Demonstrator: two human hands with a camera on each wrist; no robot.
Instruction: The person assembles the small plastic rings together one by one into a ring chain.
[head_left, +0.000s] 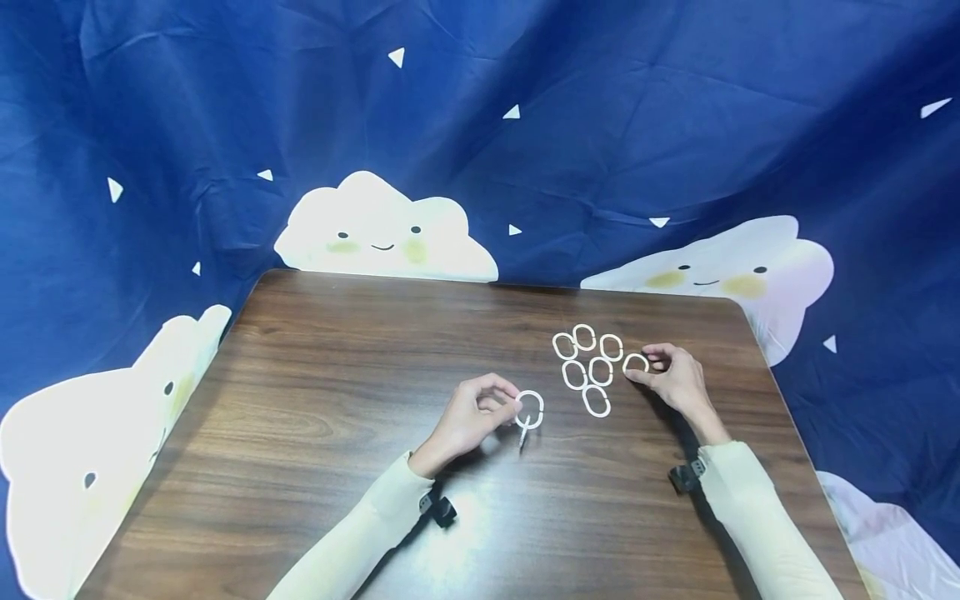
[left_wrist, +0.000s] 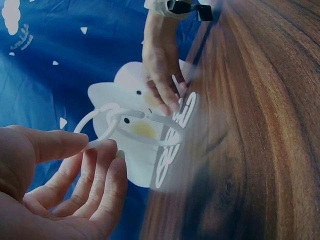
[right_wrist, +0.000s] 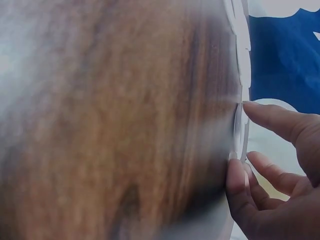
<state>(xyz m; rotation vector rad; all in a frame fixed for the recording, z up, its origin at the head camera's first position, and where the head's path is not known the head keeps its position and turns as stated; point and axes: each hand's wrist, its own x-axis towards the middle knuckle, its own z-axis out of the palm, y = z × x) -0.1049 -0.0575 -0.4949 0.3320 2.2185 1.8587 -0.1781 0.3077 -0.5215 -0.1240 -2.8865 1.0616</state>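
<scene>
**Both hands engaged: one split ring pinched in each**

My left hand [head_left: 468, 414] pinches a white split ring [head_left: 530, 392] between thumb and fingertips, raised above the table in front of me. A second, linked ring [head_left: 522, 437] passes through it and hangs below, seen nearly edge-on from the head camera. In the left wrist view, the two loops are plainly interlocked.

My right hand [head_left: 677, 381] holds a separate ring [head_left: 634, 356] by its rim, the thumb at one side and a fingertip at the other. This ring lies at the right of the loose group, close to the tabletop; I cannot tell whether it is lifted clear.

Between my hands, a cluster of six rings [head_left: 590, 372] lies flat, all white and oval, set close together, with several edges meeting. Small gaps are visible in the rims of some.

The table [head_left: 360, 375] has a dark brown wood grain and rounded far corners. Behind it hangs a blue backdrop [head_left: 457, 133] printed with smiling white clouds and small white triangles. My sleeves [head_left: 375, 517] are pale, with a small black device [head_left: 444, 512] at each wrist.
</scene>
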